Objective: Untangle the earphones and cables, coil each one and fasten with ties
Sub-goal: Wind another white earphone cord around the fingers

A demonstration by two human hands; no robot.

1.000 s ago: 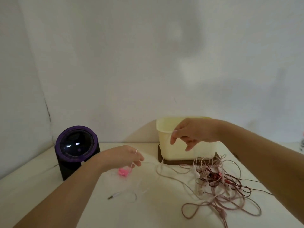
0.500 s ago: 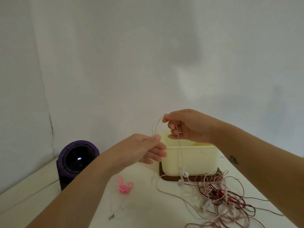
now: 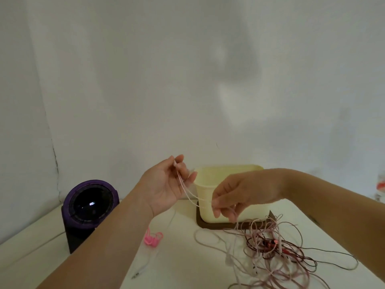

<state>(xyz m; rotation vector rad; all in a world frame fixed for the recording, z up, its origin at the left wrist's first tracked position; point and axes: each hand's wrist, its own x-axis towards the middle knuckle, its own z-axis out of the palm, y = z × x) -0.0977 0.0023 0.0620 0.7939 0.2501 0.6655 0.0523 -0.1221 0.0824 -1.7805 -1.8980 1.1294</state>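
- Desk (image 3: 177,274), white, fills the foreground; a thin pale lead ends in a small plug (image 3: 135,274) lying on it close to the near edge, just right of the left forearm.
- Farther right on the desk lies the tangle of cables (image 3: 277,251): pink, pale and dark maroon strands looped over one another, with a small red piece in the middle and loose loops spilling toward the right and the near edge.
- A pink tie (image 3: 153,239) lies on the desk between the left forearm and the tangle, touching neither.
- Above the desk, the right hand (image 3: 239,195) pinches a pale pink earphone cable (image 3: 192,198) with thumb and fingertips, its grip closed on the strands; from this hand the cable drops down into the tangle.
- The left hand (image 3: 166,184) is raised a little higher, palm toward the person, and its grip clamps the other end of the same cable between thumb and forefinger. Two strands run side by side, stretched between the two hands.
- Behind the hands stands a cream tub (image 3: 229,176), upright on a dark brown base (image 3: 208,225), just beyond the tangle.
- At the far left a black speaker (image 3: 89,207) with a purple ring and a glossy dark face sits well apart from the cables.
- A white wall (image 3: 187,80) closes off the back.
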